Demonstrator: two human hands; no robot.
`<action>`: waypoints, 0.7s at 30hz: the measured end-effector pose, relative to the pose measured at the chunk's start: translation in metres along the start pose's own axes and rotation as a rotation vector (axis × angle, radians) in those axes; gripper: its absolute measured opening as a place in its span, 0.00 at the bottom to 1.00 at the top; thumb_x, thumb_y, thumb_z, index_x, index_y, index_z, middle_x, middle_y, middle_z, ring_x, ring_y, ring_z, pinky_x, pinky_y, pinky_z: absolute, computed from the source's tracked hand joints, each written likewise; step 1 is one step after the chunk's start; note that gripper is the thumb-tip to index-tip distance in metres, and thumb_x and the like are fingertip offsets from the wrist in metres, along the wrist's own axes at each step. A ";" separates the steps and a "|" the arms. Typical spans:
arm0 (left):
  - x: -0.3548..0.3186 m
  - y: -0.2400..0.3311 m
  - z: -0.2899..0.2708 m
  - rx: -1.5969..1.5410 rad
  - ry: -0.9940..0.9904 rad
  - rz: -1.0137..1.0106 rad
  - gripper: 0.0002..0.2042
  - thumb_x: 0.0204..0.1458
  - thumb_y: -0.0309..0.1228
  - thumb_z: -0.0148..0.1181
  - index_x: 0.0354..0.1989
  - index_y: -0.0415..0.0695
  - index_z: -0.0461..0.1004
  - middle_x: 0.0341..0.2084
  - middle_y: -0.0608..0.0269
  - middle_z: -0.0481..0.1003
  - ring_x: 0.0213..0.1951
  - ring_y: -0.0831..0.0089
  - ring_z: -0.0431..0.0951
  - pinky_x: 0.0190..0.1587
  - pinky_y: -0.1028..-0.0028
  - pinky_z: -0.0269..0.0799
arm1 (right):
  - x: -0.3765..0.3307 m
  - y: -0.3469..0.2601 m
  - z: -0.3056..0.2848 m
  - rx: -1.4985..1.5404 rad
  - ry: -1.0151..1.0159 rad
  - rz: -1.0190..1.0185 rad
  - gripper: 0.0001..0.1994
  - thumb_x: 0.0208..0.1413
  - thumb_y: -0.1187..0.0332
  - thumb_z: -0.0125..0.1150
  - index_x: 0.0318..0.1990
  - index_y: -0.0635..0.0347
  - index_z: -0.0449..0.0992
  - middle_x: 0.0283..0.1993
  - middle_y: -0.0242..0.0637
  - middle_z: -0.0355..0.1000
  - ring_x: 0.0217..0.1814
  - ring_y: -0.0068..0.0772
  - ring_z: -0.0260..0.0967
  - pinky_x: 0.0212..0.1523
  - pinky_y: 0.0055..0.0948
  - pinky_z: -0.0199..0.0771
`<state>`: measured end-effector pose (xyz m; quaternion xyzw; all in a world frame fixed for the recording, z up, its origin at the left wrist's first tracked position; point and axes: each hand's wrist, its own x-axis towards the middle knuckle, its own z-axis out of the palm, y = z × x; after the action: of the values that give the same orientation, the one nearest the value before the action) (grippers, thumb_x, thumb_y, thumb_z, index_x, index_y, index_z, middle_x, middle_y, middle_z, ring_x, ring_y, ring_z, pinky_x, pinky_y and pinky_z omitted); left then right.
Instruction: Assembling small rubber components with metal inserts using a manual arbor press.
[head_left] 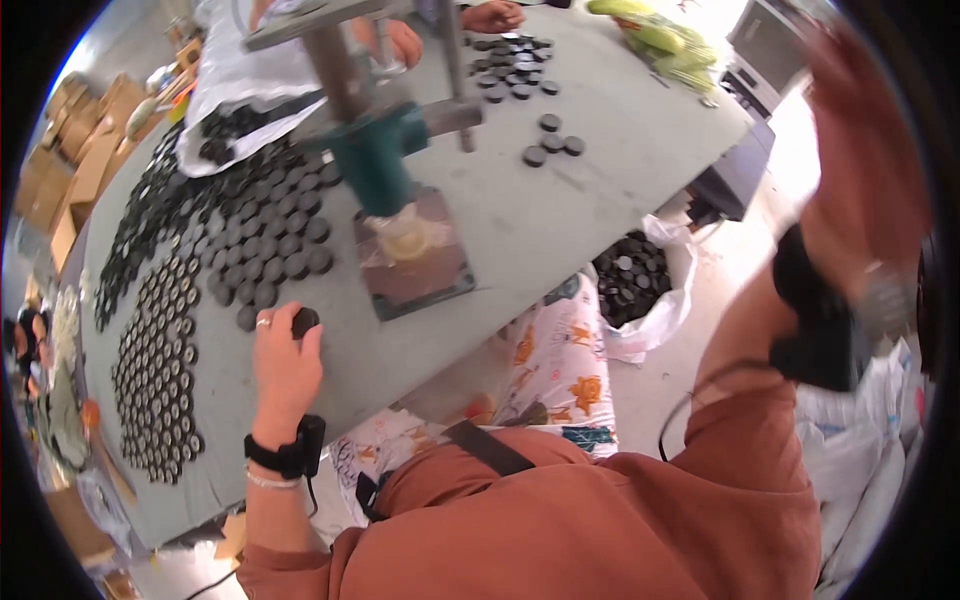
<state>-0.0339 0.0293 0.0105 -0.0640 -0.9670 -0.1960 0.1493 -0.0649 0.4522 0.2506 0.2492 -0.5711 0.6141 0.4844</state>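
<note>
My left hand is on the table, its thumb and fingers closed around a black round cap. Just beyond it lies a block of dark round caps, packed side by side. Ahead and to the right stands a green hand press, with a pale yellowish round piece under its head on a metal base plate. My right hand is raised high at the right edge, smeared by motion. Its fingers are too blurred to read.
Rows of caps with light ring-shaped centres cover the table's left side. A white sack spills black caps at the back. Another person's hands are across the table, near more caps. An open white bag of caps stands below the edge.
</note>
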 end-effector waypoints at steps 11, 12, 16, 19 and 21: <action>0.038 0.069 0.011 -0.396 0.013 -0.057 0.22 0.42 0.25 0.62 0.47 0.33 0.66 0.33 0.56 0.69 0.33 0.72 0.70 0.34 0.77 0.68 | 0.028 0.061 0.165 -0.644 -0.903 0.108 0.25 0.52 0.52 0.54 0.21 0.71 0.73 0.14 0.40 0.67 0.15 0.29 0.65 0.18 0.28 0.63; 0.036 0.067 0.009 -0.418 -0.007 -0.097 0.23 0.41 0.25 0.62 0.47 0.32 0.66 0.33 0.57 0.70 0.32 0.72 0.71 0.34 0.76 0.68 | 0.035 0.073 0.178 -0.625 -0.762 0.239 0.25 0.53 0.52 0.53 0.21 0.73 0.72 0.15 0.41 0.67 0.16 0.29 0.63 0.18 0.28 0.63; 0.042 0.068 0.018 -0.434 0.019 -0.064 0.24 0.41 0.25 0.63 0.48 0.33 0.66 0.33 0.57 0.70 0.30 0.73 0.71 0.34 0.75 0.69 | 0.058 0.058 0.186 -0.774 -0.765 0.191 0.22 0.54 0.54 0.53 0.23 0.69 0.74 0.15 0.41 0.67 0.15 0.30 0.62 0.19 0.28 0.64; 0.045 0.070 0.023 -0.436 0.043 -0.058 0.25 0.40 0.25 0.64 0.49 0.33 0.65 0.31 0.59 0.71 0.28 0.74 0.71 0.33 0.76 0.69 | 0.076 0.087 0.191 -1.087 -1.133 -0.610 0.21 0.55 0.55 0.50 0.23 0.64 0.77 0.16 0.40 0.68 0.18 0.35 0.65 0.23 0.31 0.65; 0.046 0.074 0.024 -0.487 0.061 -0.085 0.27 0.39 0.26 0.65 0.50 0.33 0.64 0.30 0.60 0.72 0.27 0.75 0.70 0.33 0.76 0.69 | 0.083 0.123 0.207 -1.232 -1.015 -1.017 0.20 0.54 0.55 0.52 0.22 0.63 0.77 0.17 0.41 0.69 0.20 0.38 0.67 0.24 0.32 0.66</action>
<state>-0.0705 0.1090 0.0307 -0.0513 -0.8880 -0.4315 0.1504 -0.2582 0.2978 0.3116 0.4059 -0.7603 -0.2622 0.4341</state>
